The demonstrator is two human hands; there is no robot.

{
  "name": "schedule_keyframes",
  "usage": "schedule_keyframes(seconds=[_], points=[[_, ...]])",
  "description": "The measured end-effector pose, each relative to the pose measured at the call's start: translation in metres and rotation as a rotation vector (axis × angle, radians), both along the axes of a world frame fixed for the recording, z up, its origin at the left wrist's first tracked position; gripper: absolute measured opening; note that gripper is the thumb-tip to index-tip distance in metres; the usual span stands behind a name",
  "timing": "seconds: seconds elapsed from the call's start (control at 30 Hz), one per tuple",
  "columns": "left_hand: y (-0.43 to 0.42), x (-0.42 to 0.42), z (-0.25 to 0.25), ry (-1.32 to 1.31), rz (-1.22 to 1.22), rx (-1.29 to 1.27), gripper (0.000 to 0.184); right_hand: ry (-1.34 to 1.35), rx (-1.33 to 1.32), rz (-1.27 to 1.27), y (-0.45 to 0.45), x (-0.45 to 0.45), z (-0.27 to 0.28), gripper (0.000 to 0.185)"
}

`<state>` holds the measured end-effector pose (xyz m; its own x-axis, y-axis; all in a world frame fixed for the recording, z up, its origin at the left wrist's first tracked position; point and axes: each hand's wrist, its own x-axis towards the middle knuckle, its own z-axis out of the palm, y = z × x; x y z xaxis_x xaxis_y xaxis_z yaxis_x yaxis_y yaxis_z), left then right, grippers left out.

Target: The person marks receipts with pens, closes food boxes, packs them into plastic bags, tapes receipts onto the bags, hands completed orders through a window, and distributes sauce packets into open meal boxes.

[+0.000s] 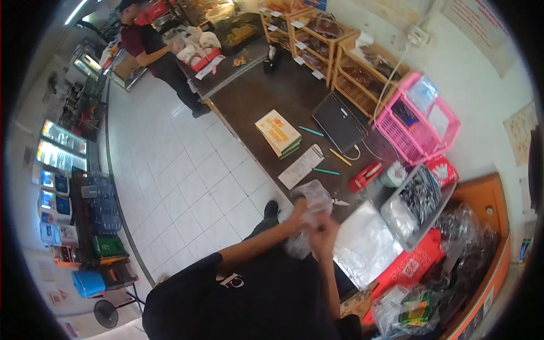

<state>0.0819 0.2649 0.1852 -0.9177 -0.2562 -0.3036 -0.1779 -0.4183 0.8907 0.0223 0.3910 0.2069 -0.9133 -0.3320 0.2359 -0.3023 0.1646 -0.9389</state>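
My left hand is closed on the clear plastic bag, near the counter's front edge. Right beside it, my right hand is closed on the same bag, its fingers curled. The bag is crumpled and bunches above and below my hands; whether anything is inside I cannot make out. A stack of flat clear plastic bags lies just right of my right hand. Scissors rest close to the bag, partly hidden. A printed paper slip is a little farther up the counter.
Around the slip lie a yellow-covered pad, pens and a black tablet. A red stapler, a grey bin and a pink basket line the right. Another person stands at the far counter.
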Motion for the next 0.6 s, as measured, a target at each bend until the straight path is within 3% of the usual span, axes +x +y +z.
schedule_keyframes(seconds=[0.03, 0.1, 0.13, 0.2, 0.23, 0.3, 0.37, 0.4, 0.43, 0.5, 0.57, 0.6], points=[[0.004, 0.004, -0.008, 0.013, -0.041, 0.047, 0.016, 0.057, -0.027, 0.086, 0.003, 0.002, 0.003, 0.009], [-0.006, 0.010, 0.005, -0.054, -0.123, 0.126, 0.015, -0.038, 0.149, -0.101, 0.036, -0.019, -0.017, 0.007], [-0.018, 0.014, 0.065, -0.138, -0.168, 0.087, 0.015, 0.009, 0.140, -0.145, 0.051, -0.029, -0.042, 0.006], [-0.017, 0.012, 0.057, -0.161, -0.133, -0.021, 0.016, 0.096, 0.121, -0.237, 0.074, -0.037, -0.103, 0.008], [-0.012, 0.014, 0.048, -0.182, -0.122, -0.071, 0.016, 0.263, 0.181, -0.214, 0.065, -0.027, -0.091, 0.010], [-0.004, 0.008, 0.008, 0.195, -0.085, -0.311, 0.015, 0.614, 0.292, -0.208, 0.041, -0.006, -0.057, 0.014], [-0.009, 0.018, 0.015, 0.071, -0.118, 0.005, 0.015, 0.597, 0.495, -0.075, 0.076, -0.021, -0.086, 0.011], [-0.030, 0.024, 0.039, -0.126, -0.150, -0.042, 0.016, 0.056, 0.166, -0.311, 0.088, -0.048, -0.067, 0.012], [-0.032, 0.027, 0.037, -0.112, -0.119, -0.061, 0.016, -0.054, 0.117, -0.323, 0.083, -0.048, -0.030, 0.016], [-0.031, 0.028, 0.028, -0.076, -0.044, -0.095, 0.017, 0.165, 0.295, -0.253, 0.066, -0.031, -0.019, 0.018], [-0.030, 0.021, 0.024, -0.010, -0.039, -0.072, 0.017, 0.164, 0.177, -0.175, 0.039, -0.006, 0.011, 0.016], [-0.026, 0.017, 0.023, 0.029, -0.024, -0.057, 0.016, -0.001, 0.149, -0.094, 0.036, 0.006, 0.006, 0.014]])
